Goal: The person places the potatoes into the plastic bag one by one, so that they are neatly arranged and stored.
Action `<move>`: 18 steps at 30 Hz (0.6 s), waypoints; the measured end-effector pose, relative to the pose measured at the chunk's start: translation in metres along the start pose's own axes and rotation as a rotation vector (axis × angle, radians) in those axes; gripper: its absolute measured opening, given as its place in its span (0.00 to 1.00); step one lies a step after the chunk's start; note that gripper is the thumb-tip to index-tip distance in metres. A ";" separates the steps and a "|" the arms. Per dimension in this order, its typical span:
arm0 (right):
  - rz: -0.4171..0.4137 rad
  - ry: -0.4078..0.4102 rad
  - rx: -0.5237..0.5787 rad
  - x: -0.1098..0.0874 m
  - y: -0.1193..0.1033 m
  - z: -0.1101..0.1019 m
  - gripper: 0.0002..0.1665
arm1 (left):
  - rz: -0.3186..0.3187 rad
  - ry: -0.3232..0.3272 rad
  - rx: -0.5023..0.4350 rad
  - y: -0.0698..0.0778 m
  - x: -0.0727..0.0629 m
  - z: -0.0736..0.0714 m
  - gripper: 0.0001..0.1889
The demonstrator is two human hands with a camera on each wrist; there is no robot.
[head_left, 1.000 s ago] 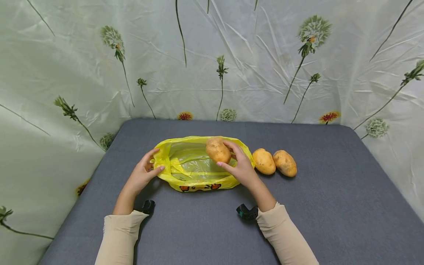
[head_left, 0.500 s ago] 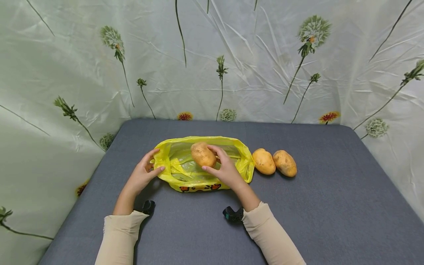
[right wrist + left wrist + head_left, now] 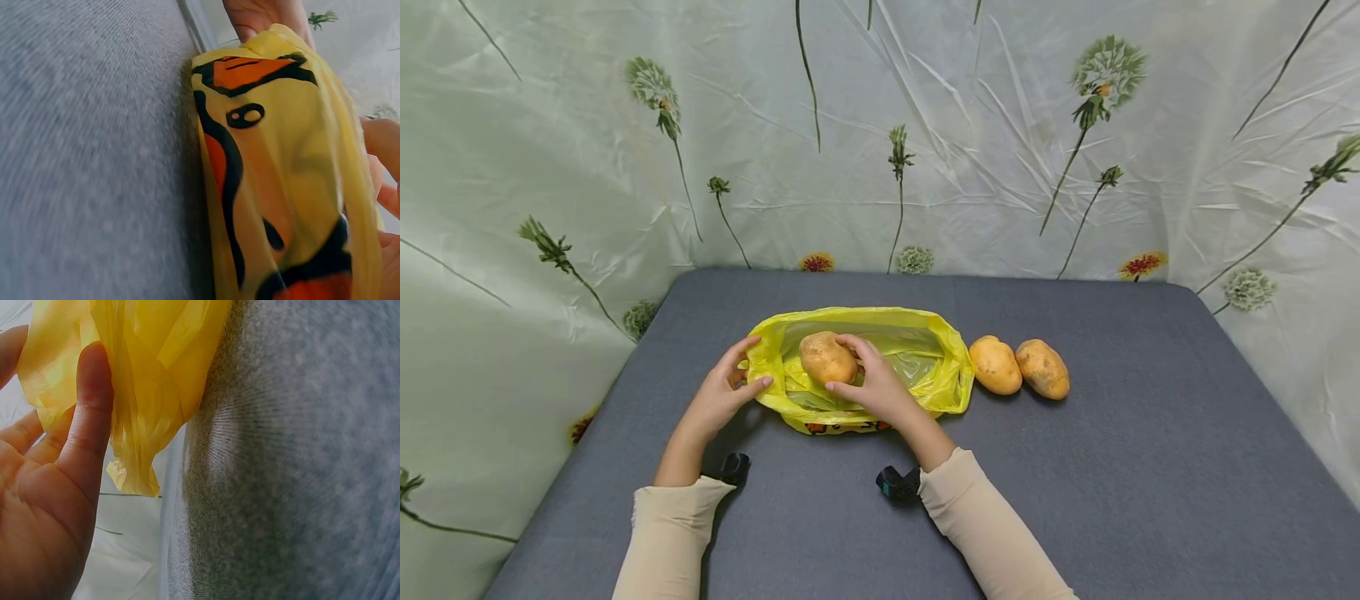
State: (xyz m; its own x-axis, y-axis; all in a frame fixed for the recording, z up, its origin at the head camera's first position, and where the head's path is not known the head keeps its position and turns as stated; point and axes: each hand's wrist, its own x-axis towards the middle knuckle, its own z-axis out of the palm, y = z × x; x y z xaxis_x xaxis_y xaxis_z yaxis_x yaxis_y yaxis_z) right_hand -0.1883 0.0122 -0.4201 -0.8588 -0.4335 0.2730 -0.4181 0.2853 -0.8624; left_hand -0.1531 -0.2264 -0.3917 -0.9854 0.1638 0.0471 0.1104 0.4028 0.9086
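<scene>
A yellow plastic bag lies with its mouth spread upward on the table. At its left end my left hand holds the bag's side between thumb and fingers. The left wrist view shows the thumb against the crumpled yellow plastic. My right hand grips a brown potato over the bag's mouth, left of its middle, thumb toward me and fingers on the far side. In the right wrist view, the bag's printed front hides the potato. Right of the bag lie a second potato and a third potato, side by side.
The grey cloth-covered table ends at a flowered curtain behind and along the sides. A black wrist device sits at the left cuff, another black device at the right.
My right hand has carried the potato leftward across the bag's mouth, from its right part to left of the middle. The left hand and the other two potatoes have stayed in place.
</scene>
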 end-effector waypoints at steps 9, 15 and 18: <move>0.076 -0.044 0.030 0.008 -0.006 0.011 0.38 | 0.009 -0.009 -0.036 -0.001 0.001 0.001 0.34; 0.128 -0.065 0.046 0.014 -0.002 0.018 0.39 | 0.002 -0.011 -0.019 -0.022 0.008 0.000 0.36; 0.140 -0.075 0.035 0.017 0.006 0.024 0.40 | -0.007 -0.011 -0.028 -0.018 0.007 0.000 0.35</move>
State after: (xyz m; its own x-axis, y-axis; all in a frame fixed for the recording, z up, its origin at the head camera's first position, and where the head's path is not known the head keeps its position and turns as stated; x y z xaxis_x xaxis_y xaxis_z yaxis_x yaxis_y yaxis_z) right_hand -0.1988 -0.0137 -0.4306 -0.8827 -0.4550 0.1175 -0.2842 0.3176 -0.9046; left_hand -0.1618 -0.2321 -0.4076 -0.9846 0.1708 0.0368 0.1000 0.3783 0.9202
